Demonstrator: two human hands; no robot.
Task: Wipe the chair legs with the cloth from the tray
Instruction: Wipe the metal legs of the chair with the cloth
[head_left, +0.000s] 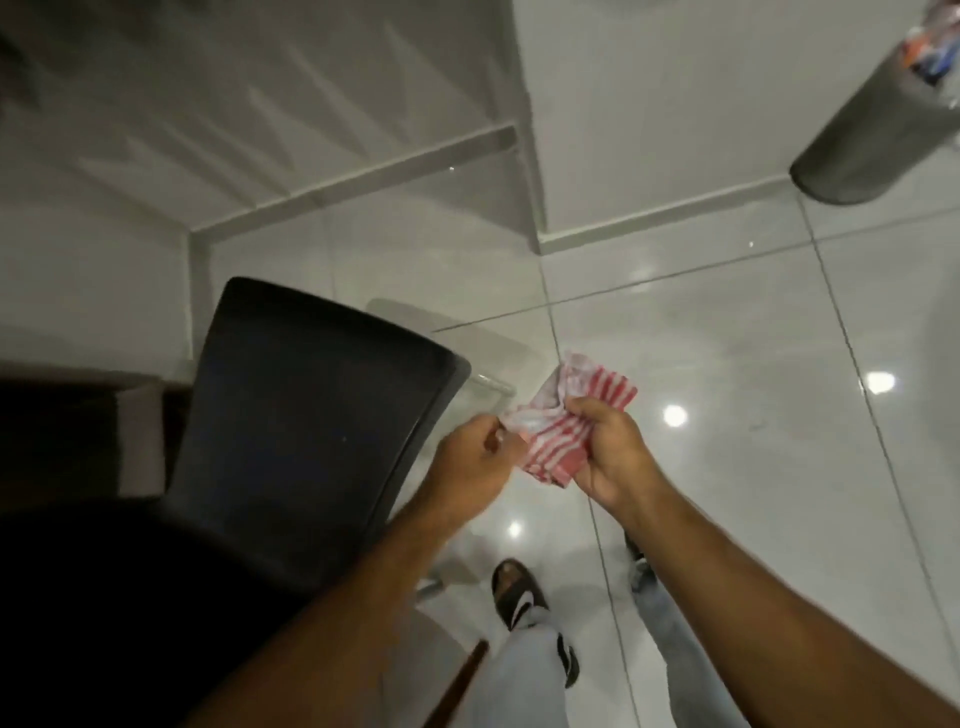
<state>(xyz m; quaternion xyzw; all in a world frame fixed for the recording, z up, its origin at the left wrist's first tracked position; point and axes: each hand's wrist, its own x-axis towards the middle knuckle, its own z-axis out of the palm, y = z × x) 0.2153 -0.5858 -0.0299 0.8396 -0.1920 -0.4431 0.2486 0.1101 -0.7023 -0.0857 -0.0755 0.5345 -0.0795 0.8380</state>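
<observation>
Red-striped cloth (563, 415) bunched btwn both hands (540, 447), long axis prob. upper-right.

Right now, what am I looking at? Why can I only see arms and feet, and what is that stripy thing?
The camera sits on a person's head and looks down, so you see their own arms and feet. The left hand and right hand both hold a red-and-white striped cloth, bunched up in the air. The big dark shape beside them is a chair, seen from above. Underneath is a shiny white tiled floor. The grey tube in the top corner is a bin.
</observation>
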